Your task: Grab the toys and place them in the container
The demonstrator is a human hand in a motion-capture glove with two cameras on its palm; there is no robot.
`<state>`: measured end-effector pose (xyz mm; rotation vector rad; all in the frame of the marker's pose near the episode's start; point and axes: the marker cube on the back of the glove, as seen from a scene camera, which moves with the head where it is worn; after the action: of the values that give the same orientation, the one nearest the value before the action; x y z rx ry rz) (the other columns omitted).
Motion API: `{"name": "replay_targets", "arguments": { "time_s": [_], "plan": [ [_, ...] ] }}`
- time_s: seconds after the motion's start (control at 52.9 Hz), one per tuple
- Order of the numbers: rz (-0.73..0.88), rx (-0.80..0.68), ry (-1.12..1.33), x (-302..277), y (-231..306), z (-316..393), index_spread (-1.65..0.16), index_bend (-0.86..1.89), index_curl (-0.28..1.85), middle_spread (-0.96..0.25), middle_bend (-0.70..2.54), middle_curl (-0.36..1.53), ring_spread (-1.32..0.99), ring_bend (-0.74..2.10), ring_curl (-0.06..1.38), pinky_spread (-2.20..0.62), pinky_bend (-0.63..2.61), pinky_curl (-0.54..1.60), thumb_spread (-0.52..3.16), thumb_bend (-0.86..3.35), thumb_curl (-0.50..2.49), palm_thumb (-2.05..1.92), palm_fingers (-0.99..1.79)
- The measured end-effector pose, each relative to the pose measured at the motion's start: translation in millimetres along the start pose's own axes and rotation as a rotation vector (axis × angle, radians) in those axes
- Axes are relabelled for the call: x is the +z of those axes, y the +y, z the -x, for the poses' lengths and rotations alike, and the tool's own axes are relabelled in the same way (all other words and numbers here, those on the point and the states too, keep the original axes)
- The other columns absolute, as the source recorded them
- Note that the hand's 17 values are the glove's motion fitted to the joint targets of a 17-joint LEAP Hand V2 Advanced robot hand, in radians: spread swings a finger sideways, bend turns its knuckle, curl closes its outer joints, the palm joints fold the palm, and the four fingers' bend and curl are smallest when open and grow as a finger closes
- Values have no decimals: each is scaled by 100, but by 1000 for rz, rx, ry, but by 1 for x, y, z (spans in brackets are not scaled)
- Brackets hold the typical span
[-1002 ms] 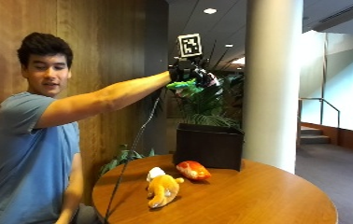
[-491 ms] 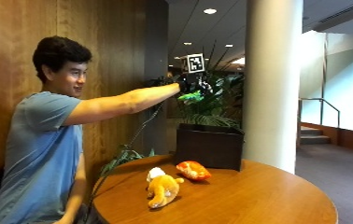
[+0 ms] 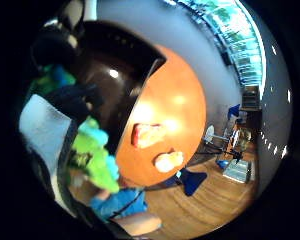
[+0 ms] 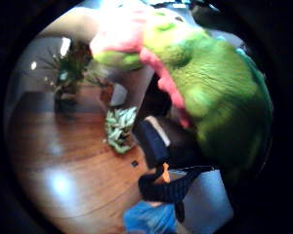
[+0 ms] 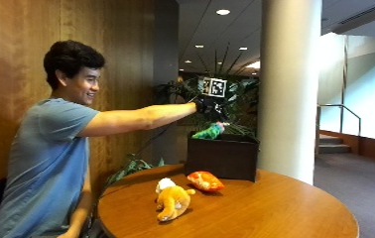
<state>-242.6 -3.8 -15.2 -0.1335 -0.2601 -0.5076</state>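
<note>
I see gloved right hand (image 5: 209, 105) above dark box container (image 5: 221, 157), fingers curled round green-and-pink plush toy (image 5: 210, 131); toy hangs directly over opening, long axis tilted downward.

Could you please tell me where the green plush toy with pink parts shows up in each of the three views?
Outside view: the green plush toy with pink parts hangs from the black-gloved right hand, just above the dark square container.
Thumb side palm view: it fills much of the picture.
Little finger side palm view: it lies beside the container.
Shared landmark: the round wooden table.
</note>
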Motion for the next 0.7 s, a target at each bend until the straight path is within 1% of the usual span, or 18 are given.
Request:
{"name": "replay_targets", "arguments": {
  "time_s": [0.019,0.038,0.076,0.17,0.302,0.397,0.416,0.435,0.454,0.51,0.699],
  "plan": [
    [6,5,1,1,0,-2,-31,14,2,-27,49,74,-32,118,45,-33,135,44,138,-9,35,2,22],
    [9,12,14,1,1,-5,-31,18,6,-24,45,74,-29,116,48,-31,138,48,135,-9,34,-2,13],
    [8,34,57,-1,3,-12,-31,20,8,-20,39,71,-25,111,47,-27,141,48,129,-9,33,-6,8],
    [-23,23,133,-11,9,-21,-31,21,11,-12,31,66,-18,102,39,-20,140,42,121,-7,30,-8,11],
    [-23,14,224,-27,26,-43,-31,20,17,-6,26,62,-11,94,35,-13,138,40,115,-7,27,-8,9],
    [-25,34,245,-38,35,-57,-31,22,21,-3,20,59,-7,88,33,-11,140,40,112,-6,25,-8,5],
    [-22,35,250,-39,34,-55,-31,23,22,-3,19,59,-6,85,32,-10,140,39,111,-6,25,-7,3],
    [-18,34,260,-38,32,-49,-31,21,22,-2,21,59,-6,88,33,-10,140,39,111,-6,25,-7,7],
    [-14,37,271,-38,27,-40,-31,23,23,-2,18,58,-5,83,31,-8,139,39,110,-6,25,-7,2],
    [-11,65,300,-40,19,-22,-31,23,25,-2,17,56,-3,80,30,-6,140,39,109,-6,24,-7,-1],
    [-34,160,341,-57,50,-66,-31,18,29,0,17,51,1,68,26,-1,139,37,108,-6,22,-7,-6]
  ]
}}
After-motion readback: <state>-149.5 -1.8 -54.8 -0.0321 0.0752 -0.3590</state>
